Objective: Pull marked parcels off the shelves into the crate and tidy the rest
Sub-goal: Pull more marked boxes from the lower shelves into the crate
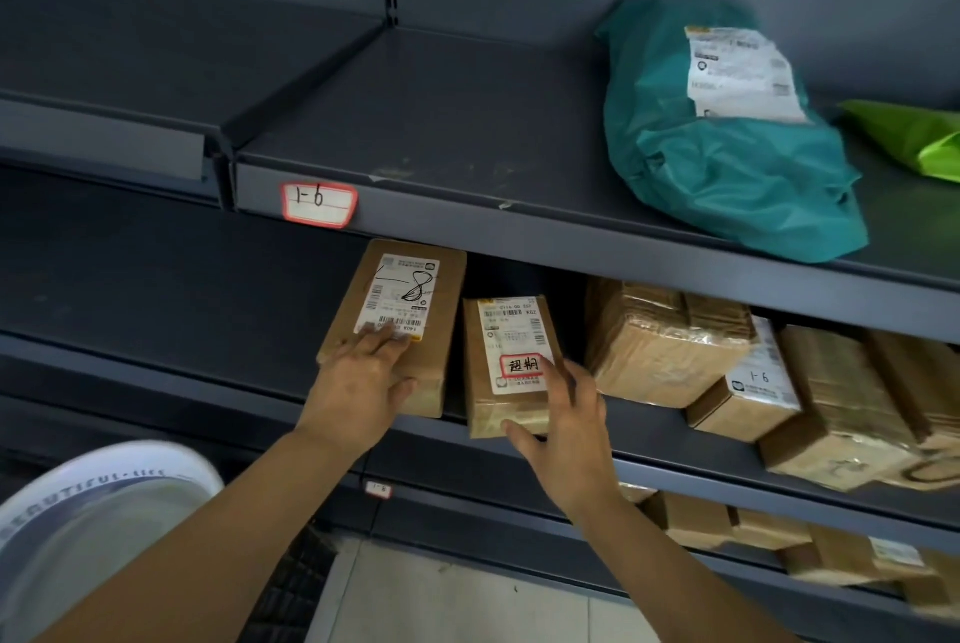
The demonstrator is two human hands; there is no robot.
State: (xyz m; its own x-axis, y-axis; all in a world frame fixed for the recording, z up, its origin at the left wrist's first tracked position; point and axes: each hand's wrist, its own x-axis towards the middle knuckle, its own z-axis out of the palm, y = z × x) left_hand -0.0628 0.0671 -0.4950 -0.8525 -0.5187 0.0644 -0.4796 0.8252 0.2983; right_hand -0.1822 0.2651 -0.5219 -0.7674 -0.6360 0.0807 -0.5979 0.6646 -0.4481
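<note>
Head camera is showing the left hand (363, 382) lying flat, fingers straight, on a brown box with a scribbled label (410, 279) on the middle shelf (156, 289). Just beside it, the right hand (566, 429) is gripping the marked parcel (493, 408), thumb at its front edge and fingers curling round its right side. This parcel, bearing a red-bordered sticker (522, 365), is sitting at the shelf's front lip.

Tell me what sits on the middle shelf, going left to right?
Scribbled-label box → red-sticker box → taped cardboard bundle → small box marked 1-6 → big brown parcel.
</note>
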